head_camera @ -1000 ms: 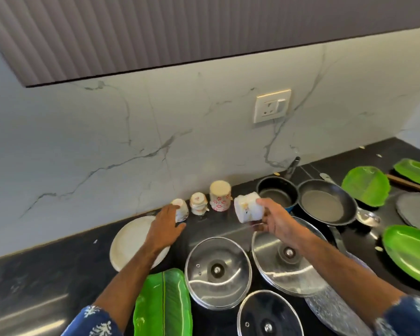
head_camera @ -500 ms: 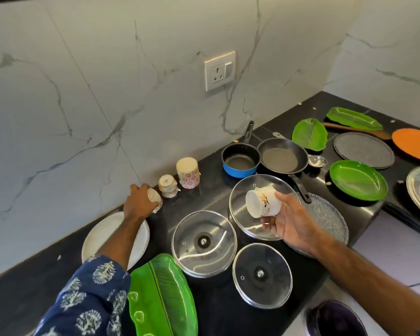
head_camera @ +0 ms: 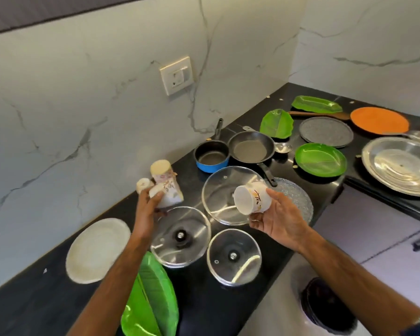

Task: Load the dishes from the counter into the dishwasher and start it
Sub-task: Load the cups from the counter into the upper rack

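Right hand (head_camera: 277, 215) grip: holds cup (head_camera: 251, 198) on its side, base toward camera-left, long axis roughly level, above glass lid (head_camera: 218, 190). Left hand (head_camera: 147, 204) grip: closed round second cup (head_camera: 167, 194), lifted clear of bench (head_camera: 216, 309), tilted, blurred. Tall cup (head_camera: 161, 171) and small pot (head_camera: 143, 184) just behind left hand, by wall. Dishwasher not clearly in view; likely down-right of bench, so right hand nearer. Next move, judged: carry both cups down-right. Many dishes left: pans, lids, plates.

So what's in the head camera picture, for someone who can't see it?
Two hands each hold a white cup above a black counter: left hand with cup, right hand with cup. Glass lids, pans and green plates lie below.
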`<state>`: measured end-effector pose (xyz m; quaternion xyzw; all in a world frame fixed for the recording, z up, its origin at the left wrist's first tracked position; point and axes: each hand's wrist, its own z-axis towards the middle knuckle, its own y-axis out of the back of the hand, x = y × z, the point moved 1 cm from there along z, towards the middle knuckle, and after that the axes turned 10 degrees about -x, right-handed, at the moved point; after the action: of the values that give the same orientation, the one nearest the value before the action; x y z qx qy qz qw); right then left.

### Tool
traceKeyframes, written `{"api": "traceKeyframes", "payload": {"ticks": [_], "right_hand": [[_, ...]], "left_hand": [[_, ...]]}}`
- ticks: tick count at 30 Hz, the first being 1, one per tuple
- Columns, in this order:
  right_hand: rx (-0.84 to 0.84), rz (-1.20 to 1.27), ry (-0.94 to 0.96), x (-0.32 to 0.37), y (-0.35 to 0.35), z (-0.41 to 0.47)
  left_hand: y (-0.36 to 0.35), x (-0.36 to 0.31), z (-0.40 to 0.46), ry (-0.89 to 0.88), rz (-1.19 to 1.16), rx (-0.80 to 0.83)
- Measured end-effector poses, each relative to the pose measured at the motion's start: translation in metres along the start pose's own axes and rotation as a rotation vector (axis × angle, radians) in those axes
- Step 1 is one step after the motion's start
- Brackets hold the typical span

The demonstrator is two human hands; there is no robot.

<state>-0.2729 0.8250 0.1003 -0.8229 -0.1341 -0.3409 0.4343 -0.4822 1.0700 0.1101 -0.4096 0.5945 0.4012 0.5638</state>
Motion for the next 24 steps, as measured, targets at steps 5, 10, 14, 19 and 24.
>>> {"api": "traceKeyframes", "payload": {"ticks": [5,10,14,19,24], "right_hand": [[-0.045,0.102,0.083,0.025,0.074,-0.077],[-0.178,0.206,0.195,0.042,0.182,-0.196],[-0.35,0.313,0.245,0.035,0.272,-0.296],[-0.633,0.458,0.353,0.01,0.349,-0.403],[-0.905,0.632,0.445,-0.022,0.41,-0.48]], "left_hand": [[-0.128,0.0,-0.104,0.431,-0.356,0.417],[-0.255,0.016,-0.224,0.676,-0.381,0.698],[-0.347,0.043,-0.318,0.735,-0.176,0.856],[-0.44,0.087,-0.418,0.757,0.123,1.036],[-0.509,0.111,-0.51,0.741,0.328,1.247]]}}
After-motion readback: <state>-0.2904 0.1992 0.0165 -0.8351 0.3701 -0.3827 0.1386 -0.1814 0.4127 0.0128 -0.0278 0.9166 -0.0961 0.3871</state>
